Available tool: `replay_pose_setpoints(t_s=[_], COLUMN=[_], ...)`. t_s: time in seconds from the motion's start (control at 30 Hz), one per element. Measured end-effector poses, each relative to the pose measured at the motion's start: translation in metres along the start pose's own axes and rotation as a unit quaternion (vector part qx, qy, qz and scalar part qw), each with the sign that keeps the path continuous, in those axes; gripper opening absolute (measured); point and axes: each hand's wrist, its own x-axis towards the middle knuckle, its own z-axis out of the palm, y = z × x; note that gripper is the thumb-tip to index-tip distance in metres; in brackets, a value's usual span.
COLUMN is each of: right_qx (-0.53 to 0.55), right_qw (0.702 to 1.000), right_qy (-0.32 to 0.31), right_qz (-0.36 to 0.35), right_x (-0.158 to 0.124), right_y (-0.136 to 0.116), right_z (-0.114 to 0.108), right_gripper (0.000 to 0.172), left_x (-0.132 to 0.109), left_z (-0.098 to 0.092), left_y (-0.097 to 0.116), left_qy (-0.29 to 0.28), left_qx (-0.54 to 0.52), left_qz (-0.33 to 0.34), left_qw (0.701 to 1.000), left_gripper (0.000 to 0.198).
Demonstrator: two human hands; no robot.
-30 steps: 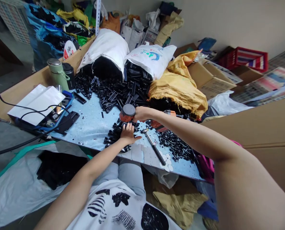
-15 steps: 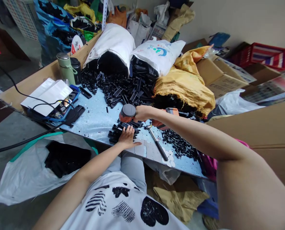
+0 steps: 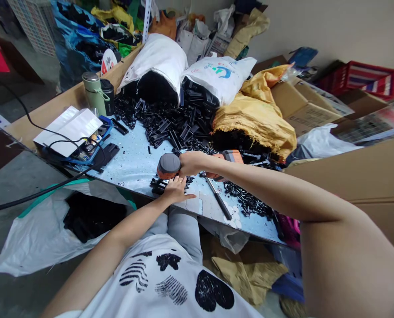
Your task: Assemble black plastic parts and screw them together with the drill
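Observation:
My right hand (image 3: 190, 162) is wrapped round the grip of an orange and grey power screwdriver (image 3: 169, 165), held just above the light blue table (image 3: 130, 161). My left hand (image 3: 176, 190) lies flat with spread fingers on a small pile of black plastic parts (image 3: 158, 185) near the table's front edge, right under the tool. A hammer (image 3: 216, 196) with a black handle lies on the table just right of my hands. Small dark screws (image 3: 248, 202) are heaped further right.
White sacks (image 3: 157, 62) and a yellow sack (image 3: 253, 117) spill black parts (image 3: 170, 121) across the back of the table. A green flask (image 3: 93, 92), a black cup (image 3: 108, 95) and a blue tray (image 3: 80, 150) with papers and cables stand at left. A white bag (image 3: 37, 238) of black parts lies on the floor.
My right hand has brought the screwdriver slightly down and left, nearer the front edge. My left hand stays on the pile. The view has shifted a little.

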Motion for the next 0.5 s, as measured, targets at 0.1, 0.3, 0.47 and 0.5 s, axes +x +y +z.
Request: replay_pose_setpoints(t_s=[0.1,0.3,0.47,0.5], right_qx=[-0.006,-0.002,0.069,0.11], right_qw=[1.0,0.998,0.995,0.992], right_qy=[-0.004,-0.058,-0.042,-0.048], right_qz=[-0.017,-0.04,-0.051,-0.042], right_x=[-0.01,-0.004,-0.009,-0.012], right_y=[-0.009,-0.027,-0.015,-0.006], right_z=[-0.005,0.0,0.011,0.013], right_gripper=[0.031,0.028,0.022,0.022], left_x=[0.0,0.001,0.0,-0.001], left_z=[-0.002,0.0,-0.003,-0.006], left_y=[-0.001,-0.002,-0.002,-0.004], left_qy=[-0.018,-0.032,-0.038,-0.043], left_qx=[-0.003,-0.023,-0.023,-0.02], left_qz=[-0.002,-0.009,-0.016,-0.007], left_qw=[1.0,0.999,0.999,0.999], left_gripper=[0.102,0.097,0.092,0.092])
